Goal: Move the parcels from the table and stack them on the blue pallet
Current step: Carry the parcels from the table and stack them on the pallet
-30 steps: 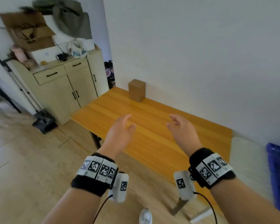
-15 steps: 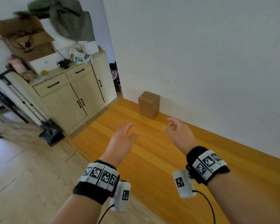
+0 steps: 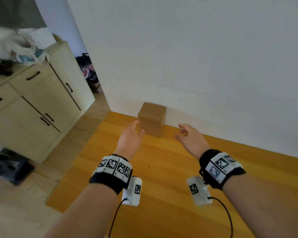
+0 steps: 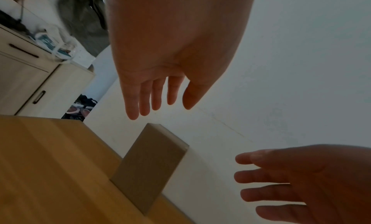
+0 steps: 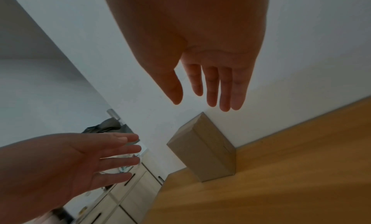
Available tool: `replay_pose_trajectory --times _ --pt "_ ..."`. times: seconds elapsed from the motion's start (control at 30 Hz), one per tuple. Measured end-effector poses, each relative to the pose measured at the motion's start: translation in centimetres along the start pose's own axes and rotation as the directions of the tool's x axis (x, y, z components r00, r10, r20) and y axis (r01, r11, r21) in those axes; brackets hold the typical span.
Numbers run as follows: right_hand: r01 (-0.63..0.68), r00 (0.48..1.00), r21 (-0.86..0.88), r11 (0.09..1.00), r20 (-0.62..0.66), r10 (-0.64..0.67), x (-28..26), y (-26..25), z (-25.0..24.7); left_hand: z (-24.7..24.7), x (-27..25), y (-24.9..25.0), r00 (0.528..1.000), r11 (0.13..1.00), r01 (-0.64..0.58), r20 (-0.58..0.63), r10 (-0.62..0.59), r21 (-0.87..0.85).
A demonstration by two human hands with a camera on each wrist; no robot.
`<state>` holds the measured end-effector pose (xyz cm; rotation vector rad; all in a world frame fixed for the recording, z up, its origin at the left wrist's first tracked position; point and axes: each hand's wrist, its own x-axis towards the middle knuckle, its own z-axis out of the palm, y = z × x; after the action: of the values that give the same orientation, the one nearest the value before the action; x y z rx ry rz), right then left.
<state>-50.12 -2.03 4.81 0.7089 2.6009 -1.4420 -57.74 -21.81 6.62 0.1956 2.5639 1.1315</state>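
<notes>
A small brown cardboard parcel [image 3: 152,119] stands upright at the far corner of the orange wooden table [image 3: 162,169], against the white wall. My left hand [image 3: 133,133] reaches toward the parcel's left side with straight fingers, a short gap away. My right hand [image 3: 187,134] is open to the parcel's right, farther from it. The left wrist view shows the parcel [image 4: 150,167] below the spread left hand [image 4: 158,98], and the right wrist view shows the parcel [image 5: 202,154] below the right hand [image 5: 208,92]. Both hands hold nothing. The blue pallet is out of view.
A cream cabinet [image 3: 34,107] with black handles stands left of the table, with bags and clutter on top. Shoes [image 3: 89,74] lie in the gap between cabinet and wall. A dark object [image 3: 12,167] sits on the wood floor at left.
I have come closer to the table's far corner. Both hands have moved forward toward the parcel, the left one nearly reaching it. The pallet has left the view.
</notes>
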Motion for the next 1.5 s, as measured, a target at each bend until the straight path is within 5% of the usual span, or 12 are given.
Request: replay_pose_trajectory --times 0.33,0.5,0.7,0.93,1.23,1.5 --pt "-0.195 0.981 0.13 0.972 0.024 0.194 7.2 -2.5 6.0 -0.3 10.9 -2.3 0.962 0.999 -0.023 0.274 0.009 0.048" --pt "-0.159 0.987 0.227 0.961 0.018 0.159 7.9 -2.5 6.9 1.2 10.7 -2.4 0.971 0.995 0.033 0.238 -0.009 -0.097" --pt "-0.176 0.982 0.261 0.949 -0.025 0.189 5.8 -0.5 6.2 2.6 7.4 -2.2 0.984 0.968 0.131 0.148 -0.101 -0.214" --pt "-0.236 0.944 0.378 0.895 -0.129 0.304 0.1 4.8 3.3 6.2 1.6 -2.0 0.969 0.945 0.205 0.19 -0.159 -0.256" --pt "-0.432 0.892 0.244 0.868 -0.026 0.451 -7.7 12.9 2.3 13.0 -6.8 -3.7 0.929 0.962 0.255 0.301 -0.215 -0.101" --pt "-0.447 0.894 0.198 0.872 0.065 0.444 -10.9 14.7 2.1 15.0 -10.1 -4.6 0.907 0.952 0.304 0.314 -0.281 -0.025"
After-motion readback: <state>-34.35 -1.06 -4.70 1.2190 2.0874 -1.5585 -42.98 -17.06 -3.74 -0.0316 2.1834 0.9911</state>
